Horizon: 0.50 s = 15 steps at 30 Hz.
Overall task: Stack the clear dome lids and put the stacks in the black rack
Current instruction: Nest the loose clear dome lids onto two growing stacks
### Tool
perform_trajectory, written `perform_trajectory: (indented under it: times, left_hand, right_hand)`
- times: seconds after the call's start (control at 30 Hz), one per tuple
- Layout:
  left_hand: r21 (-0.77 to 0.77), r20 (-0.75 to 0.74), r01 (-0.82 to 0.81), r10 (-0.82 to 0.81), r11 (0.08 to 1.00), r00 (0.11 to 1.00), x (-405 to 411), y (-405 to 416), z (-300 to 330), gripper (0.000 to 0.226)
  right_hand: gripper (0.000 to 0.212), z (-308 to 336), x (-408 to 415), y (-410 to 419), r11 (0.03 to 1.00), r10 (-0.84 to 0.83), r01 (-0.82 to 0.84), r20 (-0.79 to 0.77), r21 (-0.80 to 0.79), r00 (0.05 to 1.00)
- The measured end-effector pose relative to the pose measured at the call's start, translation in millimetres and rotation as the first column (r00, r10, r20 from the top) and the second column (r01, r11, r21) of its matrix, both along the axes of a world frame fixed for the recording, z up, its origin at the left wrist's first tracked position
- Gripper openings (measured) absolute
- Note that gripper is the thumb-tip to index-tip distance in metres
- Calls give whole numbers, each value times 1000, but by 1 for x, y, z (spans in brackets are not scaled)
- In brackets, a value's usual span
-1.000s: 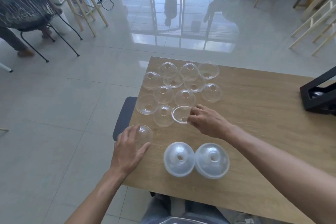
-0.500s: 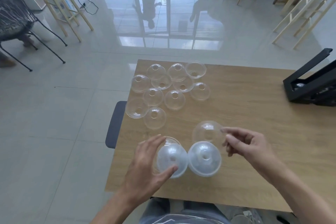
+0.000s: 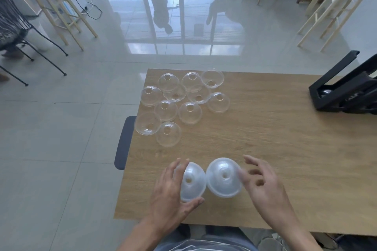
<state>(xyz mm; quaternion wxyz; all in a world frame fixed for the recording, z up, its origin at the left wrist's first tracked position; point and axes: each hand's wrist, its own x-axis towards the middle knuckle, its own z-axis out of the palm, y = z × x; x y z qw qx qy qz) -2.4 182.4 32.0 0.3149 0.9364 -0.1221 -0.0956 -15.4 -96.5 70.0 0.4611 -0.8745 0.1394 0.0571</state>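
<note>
Two cloudy stacks of clear dome lids stand side by side near the table's front edge. My left hand (image 3: pixel 169 195) cups the left stack (image 3: pixel 192 181), fingers over its far side and thumb under its near rim. Just right of the right stack (image 3: pixel 223 177) is my right hand (image 3: pixel 263 187), fingers spread and blurred, holding nothing. Several loose dome lids (image 3: pixel 189 112) lie in a cluster at the far left of the table, some dome up, some rim up. The black rack (image 3: pixel 346 91) stands slanted at the far right edge.
The wooden table (image 3: pixel 275 138) shows bare wood between the stacks and the rack. A dark chair seat (image 3: pixel 122 142) pokes out at the table's left edge. Wooden stools and chairs stand on the glossy tiled floor beyond.
My right hand carried a single lid from the cluster and let go of it on the right stack. My left hand brought its lid onto the left stack and now cups that stack.
</note>
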Motion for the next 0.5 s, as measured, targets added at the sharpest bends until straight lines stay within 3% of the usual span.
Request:
perform_trajectory:
  times: [0.07, 0.13, 0.5]
  left_hand:
    - [-19, -37, -22, 21, 1000, 999, -3, 0, -6, 110]
    - [-29, -39, -33, 32, 999, 999, -4, 0, -9, 110]
    - [-87, -21, -106, 104, 991, 994, 35, 26, -4, 100]
  right_hand:
    - [79, -6, -7, 8, 963, 245, -243, 1, -118, 969]
    - [96, -15, -9, 13, 926, 347, -345, -9, -151, 938]
    - [98, -30, 29, 25, 949, 315, -311, 77, -60, 946]
